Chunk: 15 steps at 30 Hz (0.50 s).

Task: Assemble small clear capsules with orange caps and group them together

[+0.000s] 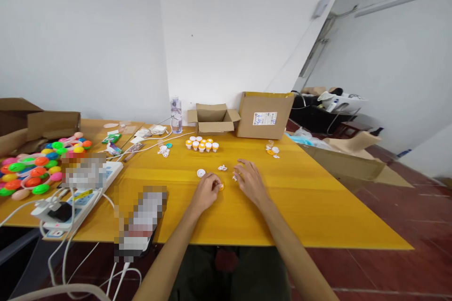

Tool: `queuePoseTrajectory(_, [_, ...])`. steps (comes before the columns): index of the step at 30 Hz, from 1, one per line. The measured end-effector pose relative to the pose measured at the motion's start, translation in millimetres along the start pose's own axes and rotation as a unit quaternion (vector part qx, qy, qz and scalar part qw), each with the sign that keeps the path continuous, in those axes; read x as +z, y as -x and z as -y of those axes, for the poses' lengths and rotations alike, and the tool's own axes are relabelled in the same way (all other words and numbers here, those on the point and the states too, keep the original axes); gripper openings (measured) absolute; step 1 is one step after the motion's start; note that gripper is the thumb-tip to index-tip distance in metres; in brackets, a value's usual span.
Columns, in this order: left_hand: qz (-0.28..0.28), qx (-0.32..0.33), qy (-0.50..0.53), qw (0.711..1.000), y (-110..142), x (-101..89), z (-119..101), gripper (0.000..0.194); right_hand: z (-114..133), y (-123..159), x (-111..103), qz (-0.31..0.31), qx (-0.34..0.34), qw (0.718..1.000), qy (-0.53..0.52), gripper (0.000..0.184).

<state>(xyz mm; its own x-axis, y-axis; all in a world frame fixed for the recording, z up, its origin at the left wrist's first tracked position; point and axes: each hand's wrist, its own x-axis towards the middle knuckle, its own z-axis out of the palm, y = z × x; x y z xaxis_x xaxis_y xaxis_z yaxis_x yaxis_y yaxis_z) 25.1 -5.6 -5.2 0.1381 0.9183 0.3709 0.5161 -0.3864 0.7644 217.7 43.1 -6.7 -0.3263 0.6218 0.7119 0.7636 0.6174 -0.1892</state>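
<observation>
Forearms (178, 244) over the bench (318, 207);
left fingers (213, 182) together, probably on an orange-rimmed piece (221, 187); right fingers (244, 169) apart beside white bits (234, 178).

The head view looks forward and down from above the outstretched hands (228, 186), fairly near

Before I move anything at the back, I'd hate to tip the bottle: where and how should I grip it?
Wrap a hand around the middle of the bottle, coming from the front. It stands upright, and its tall, narrow body suits a side wrap. The wall is behind and the small open box to its right; keep above the white cable.
</observation>
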Motion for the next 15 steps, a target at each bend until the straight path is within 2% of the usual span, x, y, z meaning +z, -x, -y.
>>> queuePoseTrajectory(11, [-0.008, -0.005, 0.006, 1.000, -0.6, 0.2, -1.8, 0.019, 9.0, -3.2, -0.8, 0.038, -0.029, 0.999, 0.007, 0.024])
queuePoseTrajectory(15, [-0.014, -0.007, 0.008, 1.000, -0.4, -0.1, -2.8, 0.019, 8.6, -3.6, -1.4, 0.018, -0.024, 0.999, 0.011, 0.025])
